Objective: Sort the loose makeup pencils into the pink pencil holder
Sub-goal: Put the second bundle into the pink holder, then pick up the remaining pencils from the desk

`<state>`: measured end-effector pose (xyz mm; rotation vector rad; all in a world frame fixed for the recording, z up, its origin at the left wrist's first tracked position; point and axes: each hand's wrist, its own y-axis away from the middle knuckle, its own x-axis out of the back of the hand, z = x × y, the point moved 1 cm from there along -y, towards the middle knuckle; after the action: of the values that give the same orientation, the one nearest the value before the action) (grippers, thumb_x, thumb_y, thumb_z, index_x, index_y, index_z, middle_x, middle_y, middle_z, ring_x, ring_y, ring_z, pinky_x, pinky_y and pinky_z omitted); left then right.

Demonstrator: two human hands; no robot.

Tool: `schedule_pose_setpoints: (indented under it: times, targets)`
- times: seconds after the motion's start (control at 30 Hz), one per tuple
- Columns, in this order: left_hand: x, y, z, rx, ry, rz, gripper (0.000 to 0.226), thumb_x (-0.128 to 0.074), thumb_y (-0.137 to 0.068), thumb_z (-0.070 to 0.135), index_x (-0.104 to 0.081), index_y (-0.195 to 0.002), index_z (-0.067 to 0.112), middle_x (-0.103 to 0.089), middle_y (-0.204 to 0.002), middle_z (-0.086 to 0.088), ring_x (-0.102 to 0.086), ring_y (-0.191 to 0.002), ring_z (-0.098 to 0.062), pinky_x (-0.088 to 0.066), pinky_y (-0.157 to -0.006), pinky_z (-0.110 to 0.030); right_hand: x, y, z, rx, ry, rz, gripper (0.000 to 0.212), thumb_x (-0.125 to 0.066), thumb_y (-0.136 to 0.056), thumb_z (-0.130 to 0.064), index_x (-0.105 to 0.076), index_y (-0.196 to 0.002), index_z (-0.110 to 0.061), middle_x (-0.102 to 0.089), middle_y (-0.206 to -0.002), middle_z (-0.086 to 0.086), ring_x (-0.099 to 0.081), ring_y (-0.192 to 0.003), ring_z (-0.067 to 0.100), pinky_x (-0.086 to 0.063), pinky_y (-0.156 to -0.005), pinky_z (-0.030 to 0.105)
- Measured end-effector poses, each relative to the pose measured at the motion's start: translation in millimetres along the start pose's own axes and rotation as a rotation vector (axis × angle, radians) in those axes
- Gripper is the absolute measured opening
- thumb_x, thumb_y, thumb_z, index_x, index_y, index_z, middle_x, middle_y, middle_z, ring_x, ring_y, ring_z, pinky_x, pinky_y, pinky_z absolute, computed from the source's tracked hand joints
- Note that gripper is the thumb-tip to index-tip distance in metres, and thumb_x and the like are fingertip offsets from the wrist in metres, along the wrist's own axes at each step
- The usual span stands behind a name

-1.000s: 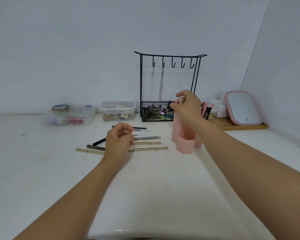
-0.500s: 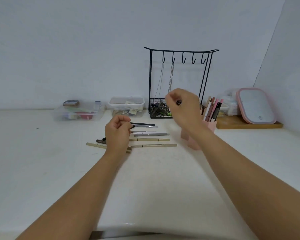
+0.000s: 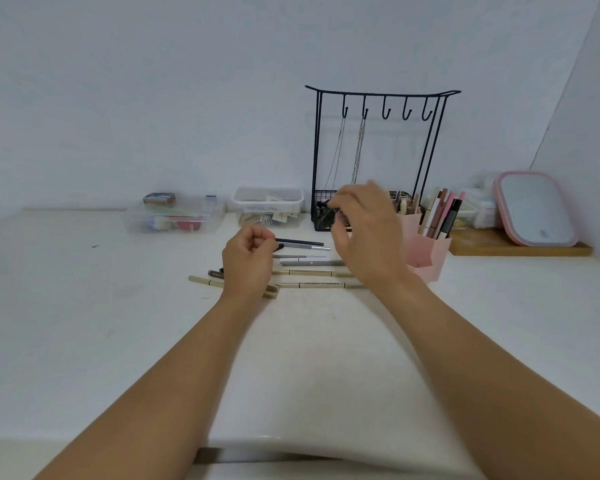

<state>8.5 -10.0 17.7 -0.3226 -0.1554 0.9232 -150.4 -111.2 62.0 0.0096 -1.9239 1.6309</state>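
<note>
- White desk (image 3: 118, 341) carries everything, and the loose makeup pencils (image 3: 309, 271) lie in a rough row across its middle, between the two hands; several are beige, a few grey or black.
- Black wire jewellery stand (image 3: 381, 98) rises at the back with two chains on its hooks, and clear plastic boxes (image 3: 174, 216) sit to its left.
- Pink mirror (image 3: 534, 209) leans on a wooden board at the far right.
- Pink pencil holder (image 3: 426, 251) stands just right of the pencil row, already holding a cluster of upright pencils and sticks in its taller back compartment.
- Right hand (image 3: 364, 230) hovers above the right end of the row, fingers curled; a small dark tip shows at its fingertips, so it seems to pinch a dark pencil (image 3: 326, 204), most of which is hidden behind the hand.
- Left hand (image 3: 250, 261) sits low over the left part of the row, loosely clenched, thumb against forefinger; a dark end pokes out by its fingers, but whether it grips that pencil I cannot tell.
- Judging by this, sorting is midway: the next move calls for turning the held pencil upright and dropping it into a free compartment without knocking the light holder.
</note>
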Motion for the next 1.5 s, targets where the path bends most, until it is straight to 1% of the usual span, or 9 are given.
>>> schedule_pose_setpoints:
  times: [0.13,0.3,0.43,0.6,0.97,1.1,1.27,1.37,1.5]
  targets:
    - [8.3,-1.1,1.6,-0.139,-0.169,0.0,0.015,-0.061,-0.086,0.002,-0.065,-0.083,0.015,-0.055,-0.067,0.001,-0.046,-0.057,-0.007,-0.038,-0.056,-0.012,-15.2,16.1,-3.1,-0.137,-0.237,-0.437,0.019,-0.061,-0.092,-0.012,-0.07,-0.108,-0.013,-0.067,-0.109,0.001,-0.06,-0.101,0.017,-0.051,-0.09,0.039]
    - [13.6,-7.7,-2.7,-0.207,-0.289,-0.023,0.01,-0.063,-0.088,0.005,-0.066,-0.086,0.015,-0.056,-0.068,0.002,-0.049,-0.061,-0.01,-0.038,-0.057,-0.009,-23.5,28.3,21.3,-0.402,-0.171,-0.518,0.028,-0.057,-0.098,-0.017,-0.063,-0.125,-0.017,-0.064,-0.126,-0.002,-0.058,-0.115,0.017,-0.04,-0.095,0.024]
    - [12.1,-12.3,-5.5,-0.126,-0.259,0.007,0.008,-0.063,-0.089,0.009,-0.068,-0.087,0.014,-0.058,-0.071,0.001,-0.048,-0.06,-0.01,-0.039,-0.056,-0.012,-33.5,33.4,33.0,-0.524,-0.12,-0.628,0.023,-0.064,-0.093,-0.016,-0.068,-0.116,-0.017,-0.068,-0.117,0.001,-0.062,-0.103,0.019,-0.043,-0.086,0.023]
    - [10.5,-12.4,-6.3,-0.068,-0.251,0.024,0.01,-0.061,-0.09,0.011,-0.069,-0.087,0.016,-0.059,-0.073,0.003,-0.049,-0.061,-0.008,-0.037,-0.055,-0.011,-32.5,31.0,32.3,-0.534,-0.094,-0.642,0.02,-0.064,-0.089,-0.001,-0.077,-0.1,-0.013,-0.073,-0.104,0.002,-0.065,-0.094,0.018,-0.044,-0.078,0.021]
    - [5.8,-6.7,-5.3,-0.065,-0.251,0.008,0.009,-0.063,-0.091,0.013,-0.07,-0.086,0.013,-0.06,-0.073,0.003,-0.05,-0.063,-0.009,-0.037,-0.054,-0.005,-30.4,22.4,28.0,-0.587,-0.071,-0.735,0.011,-0.068,-0.091,-0.01,-0.078,-0.09,-0.009,-0.074,-0.089,0.004,-0.061,-0.079,0.016,-0.045,-0.072,0.025]
    - [5.4,-7.9,-3.0,0.016,-0.109,-0.022,0.014,-0.064,-0.095,0.028,-0.069,-0.087,0.017,-0.065,-0.079,0.001,-0.058,-0.07,-0.013,-0.046,-0.066,-0.016,-17.3,9.5,14.9,-0.662,-0.395,-0.498,0.007,-0.067,-0.092,-0.013,-0.074,-0.091,-0.012,-0.063,-0.075,-0.006,-0.053,-0.067,0.007,-0.046,-0.063,0.022]
    - [-3.1,-0.3,6.2,0.018,0.173,-0.218,0.02,-0.061,-0.1,0.032,-0.075,-0.092,0.019,-0.076,-0.091,-0.008,-0.074,-0.094,-0.021,-0.059,-0.081,-0.034,-15.2,9.4,-25.2,-0.764,-0.965,-0.5,0.005,-0.068,-0.091,-0.006,-0.071,-0.095,-0.006,-0.061,-0.076,0.005,-0.056,-0.066,0.012,-0.055,-0.066,0.02]
    - [-6.7,4.4,3.2,-0.062,0.161,-0.262,0.025,-0.054,-0.105,0.026,-0.074,-0.097,0.012,-0.078,-0.088,-0.007,-0.075,-0.09,-0.025,-0.061,-0.08,-0.038,-23.6,15.2,-39.6,-0.761,-1.067,-0.478,0.01,-0.068,-0.089,0.0,-0.07,-0.085,-0.009,-0.063,-0.073,0.006,-0.058,-0.065,0.014,-0.056,-0.067,0.02]
    - [-8.2,5.4,-5.6,-0.151,0.01,-0.303,0.036,-0.045,-0.109,0.026,-0.072,-0.095,0.007,-0.076,-0.083,-0.012,-0.074,-0.076,-0.028,-0.062,-0.074,-0.049,-32.1,23.4,-44.2,-0.815,-1.1,-0.471,0.011,-0.066,-0.087,0.008,-0.067,-0.098,0.01,-0.061,-0.076,0.014,-0.059,-0.065,0.021,-0.058,-0.065,0.021]
